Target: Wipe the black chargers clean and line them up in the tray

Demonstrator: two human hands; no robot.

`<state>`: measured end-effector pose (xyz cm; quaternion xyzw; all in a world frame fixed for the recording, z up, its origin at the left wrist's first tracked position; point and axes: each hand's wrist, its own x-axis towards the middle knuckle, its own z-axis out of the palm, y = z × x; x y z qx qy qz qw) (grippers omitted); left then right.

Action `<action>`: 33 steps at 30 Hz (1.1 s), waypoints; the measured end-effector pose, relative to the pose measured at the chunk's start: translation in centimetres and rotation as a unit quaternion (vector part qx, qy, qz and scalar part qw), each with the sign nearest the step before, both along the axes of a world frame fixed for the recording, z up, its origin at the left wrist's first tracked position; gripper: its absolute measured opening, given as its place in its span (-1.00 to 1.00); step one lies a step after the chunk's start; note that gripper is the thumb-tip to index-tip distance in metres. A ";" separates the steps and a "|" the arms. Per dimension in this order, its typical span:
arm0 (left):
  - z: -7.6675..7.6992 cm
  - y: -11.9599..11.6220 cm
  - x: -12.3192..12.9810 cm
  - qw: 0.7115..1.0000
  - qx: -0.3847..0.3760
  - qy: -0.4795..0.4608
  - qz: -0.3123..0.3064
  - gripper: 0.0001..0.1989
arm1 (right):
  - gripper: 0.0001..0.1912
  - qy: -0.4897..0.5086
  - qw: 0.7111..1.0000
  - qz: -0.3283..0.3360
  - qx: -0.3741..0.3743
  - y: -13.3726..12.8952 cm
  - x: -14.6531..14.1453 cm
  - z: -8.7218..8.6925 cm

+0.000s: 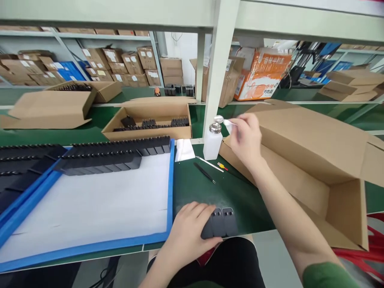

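Observation:
Near the front edge of the green bench, my left hand point(192, 224) is closed around a short row of black blocks point(223, 222) that look like power adapters. Part of the row is hidden under my fingers. My right hand point(247, 138) is raised at the pump bottle, pinching a small white wipe point(229, 126). The white bottle point(213, 144) has a metal neck and its round metal cap point(219, 119) is tilted up. The wipe is beside this cap; I cannot tell whether they touch.
Tweezers point(204, 173), a white stick point(210, 163), a yellow-tipped cable point(222, 166) and a folded white cloth point(184, 150) lie by the bottle. Left is a blue-edged tray point(120, 204) with rows of black blocks. An open carton point(312, 188) stands right, a smaller one point(150, 134) behind.

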<state>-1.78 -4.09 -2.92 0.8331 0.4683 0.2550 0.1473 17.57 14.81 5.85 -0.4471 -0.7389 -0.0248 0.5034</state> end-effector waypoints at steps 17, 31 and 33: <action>-0.5 0.2 0.0 0.999 0.038 -0.010 -0.009 -0.36 | -0.67 -0.245 0.966 0.083 0.002 4.6 -0.9 0.6; -0.4 0.5 -0.2 0.997 0.059 0.008 -0.039 -0.49 | -0.54 -0.130 0.986 0.050 -0.088 -20.1 4.2 -2.5; -0.3 0.4 -0.3 0.998 0.054 0.017 -0.040 -0.47 | -0.48 -0.107 0.985 0.044 -0.130 -23.7 4.2 -5.8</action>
